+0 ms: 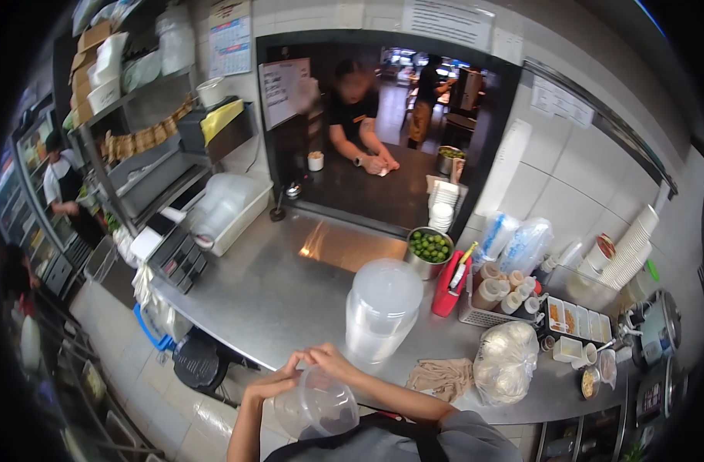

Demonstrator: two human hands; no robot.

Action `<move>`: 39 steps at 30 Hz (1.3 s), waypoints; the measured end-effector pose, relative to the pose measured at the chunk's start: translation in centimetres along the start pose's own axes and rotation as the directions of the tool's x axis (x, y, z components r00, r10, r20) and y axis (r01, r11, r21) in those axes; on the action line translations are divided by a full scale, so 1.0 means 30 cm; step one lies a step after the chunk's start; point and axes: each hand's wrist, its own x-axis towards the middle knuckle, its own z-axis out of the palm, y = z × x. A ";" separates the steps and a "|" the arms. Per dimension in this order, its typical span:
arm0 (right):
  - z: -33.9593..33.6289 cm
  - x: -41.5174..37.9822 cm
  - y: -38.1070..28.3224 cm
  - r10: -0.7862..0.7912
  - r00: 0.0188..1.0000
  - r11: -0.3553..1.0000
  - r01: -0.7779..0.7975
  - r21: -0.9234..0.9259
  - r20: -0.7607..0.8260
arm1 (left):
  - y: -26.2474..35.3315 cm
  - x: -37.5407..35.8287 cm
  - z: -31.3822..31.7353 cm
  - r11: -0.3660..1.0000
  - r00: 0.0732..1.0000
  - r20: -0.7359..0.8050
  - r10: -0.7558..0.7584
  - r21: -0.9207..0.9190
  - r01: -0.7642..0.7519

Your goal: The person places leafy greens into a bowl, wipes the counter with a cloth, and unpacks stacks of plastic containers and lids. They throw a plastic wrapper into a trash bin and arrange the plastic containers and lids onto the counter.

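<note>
At the counter's near edge, my left hand [277, 379] and my right hand [327, 359] meet at the rim of a clear round plastic tub [325, 408]. Fingers of both hands are bent over its upper edge, and the tub is tilted close to my body. Just beyond my right hand stands a tall stack of clear plastic tubs [379, 323] with a round translucent top. A crumpled beige cloth [442, 377] lies to the right of my right forearm, beside a tied plastic bag [506, 362] with pale contents.
A steel counter [267, 277] runs below a serving hatch, where a person in black leans over a dark ledge [352, 189]. A metal pot of green limes [431, 250], a red holder [449, 289] and a basket of sauce bottles [506, 292] stand right. A white bin [244, 212] sits left.
</note>
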 end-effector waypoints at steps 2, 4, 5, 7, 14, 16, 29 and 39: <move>-0.008 -0.046 0.006 0.165 0.985 0.976 -0.170 0.136 0.042 | -0.017 0.006 0.008 0.989 0.999 0.009 0.047 0.142 -0.048; -0.012 -0.074 -0.027 0.326 0.942 0.908 -0.335 0.252 0.080 | -0.035 -0.004 0.023 0.984 0.999 -0.014 0.036 0.176 -0.033; -0.002 -0.096 -0.056 0.414 0.907 0.856 -0.414 0.309 0.069 | -0.044 -0.008 0.033 0.992 1.000 -0.017 0.005 0.126 -0.003; 0.007 -0.116 -0.020 0.469 0.881 0.781 -0.448 0.435 0.066 | -0.065 -0.003 0.039 0.988 1.000 -0.028 0.000 0.154 0.005; 0.040 -0.103 0.116 0.485 0.874 0.750 -0.424 0.508 0.013 | -0.030 -0.040 0.042 0.997 0.997 -0.069 -0.031 0.066 0.035; 0.064 -0.062 0.145 0.483 0.875 0.721 -0.419 0.553 0.033 | -0.027 -0.057 0.015 0.997 0.995 -0.095 -0.006 0.078 0.013; 0.273 0.177 0.080 0.357 0.929 0.843 -0.364 0.396 0.096 | 0.043 -0.286 -0.116 0.989 0.955 -0.261 0.139 0.086 -0.120; 0.418 0.206 0.005 0.348 0.872 0.877 -0.432 0.209 0.345 | 0.041 -0.394 -0.137 0.973 0.888 -0.424 0.175 0.211 -0.092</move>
